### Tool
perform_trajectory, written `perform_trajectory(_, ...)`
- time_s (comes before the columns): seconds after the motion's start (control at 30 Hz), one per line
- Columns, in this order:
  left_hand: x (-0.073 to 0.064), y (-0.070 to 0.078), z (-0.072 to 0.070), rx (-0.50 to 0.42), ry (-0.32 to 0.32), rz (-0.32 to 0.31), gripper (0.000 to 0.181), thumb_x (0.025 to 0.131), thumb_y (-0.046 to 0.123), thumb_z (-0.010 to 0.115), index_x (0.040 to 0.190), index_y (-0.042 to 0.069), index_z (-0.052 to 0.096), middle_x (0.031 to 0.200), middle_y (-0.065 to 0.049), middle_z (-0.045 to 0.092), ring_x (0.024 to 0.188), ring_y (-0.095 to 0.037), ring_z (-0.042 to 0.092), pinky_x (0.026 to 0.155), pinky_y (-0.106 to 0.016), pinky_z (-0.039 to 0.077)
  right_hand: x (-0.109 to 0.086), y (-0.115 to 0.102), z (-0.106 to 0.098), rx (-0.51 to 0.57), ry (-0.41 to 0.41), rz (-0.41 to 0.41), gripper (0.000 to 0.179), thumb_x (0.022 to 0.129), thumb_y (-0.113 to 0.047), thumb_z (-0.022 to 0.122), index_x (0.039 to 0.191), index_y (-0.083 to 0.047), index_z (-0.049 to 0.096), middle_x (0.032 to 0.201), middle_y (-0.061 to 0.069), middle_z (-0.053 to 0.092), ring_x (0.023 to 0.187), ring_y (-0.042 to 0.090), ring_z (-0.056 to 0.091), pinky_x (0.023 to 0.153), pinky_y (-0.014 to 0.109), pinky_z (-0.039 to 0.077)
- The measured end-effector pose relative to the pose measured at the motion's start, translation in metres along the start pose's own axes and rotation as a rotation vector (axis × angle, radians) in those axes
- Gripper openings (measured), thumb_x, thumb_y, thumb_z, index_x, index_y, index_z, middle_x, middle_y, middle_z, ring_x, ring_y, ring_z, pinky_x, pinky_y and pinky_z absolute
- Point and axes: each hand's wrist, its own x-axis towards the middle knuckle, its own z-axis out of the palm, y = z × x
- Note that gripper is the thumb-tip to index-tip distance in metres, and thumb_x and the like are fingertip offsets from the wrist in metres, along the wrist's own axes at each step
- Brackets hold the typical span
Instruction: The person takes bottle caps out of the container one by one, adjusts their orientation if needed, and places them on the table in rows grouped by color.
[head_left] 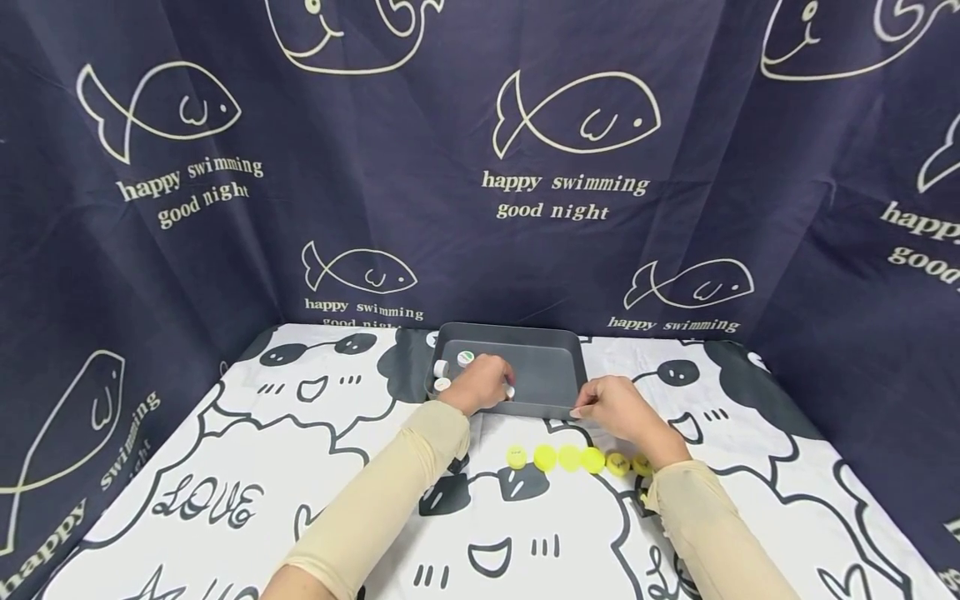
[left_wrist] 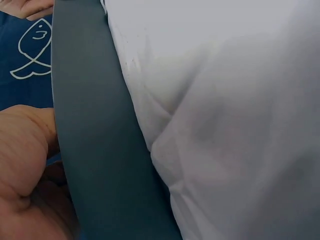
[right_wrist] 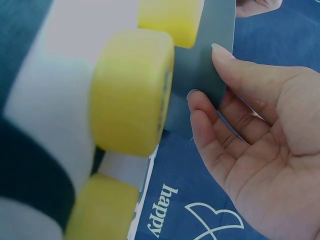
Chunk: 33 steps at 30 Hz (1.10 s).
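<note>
A dark grey rectangular tray lies at the back of the table. My left hand reaches over its front wall, fingers bent down around a small white round piece. In the left wrist view, the tray's wall hides most of those fingers. My right hand holds the tray's front right corner, thumb and fingers at the rim. White round pieces sit at the tray's left side, near one with a coloured print.
In front of the tray runs a row of thick yellow round pieces, partly under my right forearm. A cloth with cartoon drawings covers the table. Dark blue fabric with fish drawings hangs right behind the tray and at both sides.
</note>
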Motion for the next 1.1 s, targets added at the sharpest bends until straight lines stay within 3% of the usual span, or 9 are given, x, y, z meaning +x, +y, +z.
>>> perform_trajectory(0.43,-0.001,0.000,0.004,0.009,-0.005,-0.009,0.024,0.080,0.002,0.074,0.103,0.010,0.077,0.109,-0.005,0.073,0.105,-0.020,0.067,0.092,-0.031,0.053,0.001,-0.001,0.002,0.010,-0.002,0.026,0.017,0.083,-0.008,0.079,0.068,-0.014,0.071,0.065,-0.007,0.063,0.063,0.012,0.050,0.060,0.030,0.043)
perform_trajectory(0.7,-0.001,-0.016,0.003,-0.073,0.053,0.079,0.025,0.083,0.016,0.080,0.106,0.007,0.076,0.103,-0.004,0.068,0.100,-0.020,0.065,0.089,-0.031,0.052,0.001,0.000,0.004,0.018,-0.005,0.049,0.018,0.083,-0.008,0.078,0.069,-0.014,0.070,0.066,-0.007,0.063,0.065,0.013,0.051,0.061,0.031,0.043)
perform_trajectory(0.9,-0.013,-0.025,-0.012,-0.177,0.137,0.155,0.027,0.083,0.012,0.077,0.109,0.004,0.075,0.099,-0.002,0.065,0.082,-0.014,0.060,0.073,-0.026,0.051,0.000,0.001,0.002,0.008,0.003,0.025,0.017,0.083,-0.008,0.078,0.069,-0.014,0.071,0.066,-0.007,0.064,0.064,0.012,0.051,0.060,0.030,0.044)
perform_trajectory(1.1,-0.035,-0.036,-0.022,-0.210,0.153,0.208,0.028,0.082,0.011,0.078,0.109,0.004,0.075,0.095,0.001,0.063,0.080,-0.010,0.056,0.073,-0.023,0.050,-0.001,0.000,0.002,0.021,-0.003,0.028,0.015,0.084,-0.008,0.078,0.071,-0.013,0.072,0.067,-0.006,0.065,0.064,0.012,0.051,0.060,0.029,0.044)
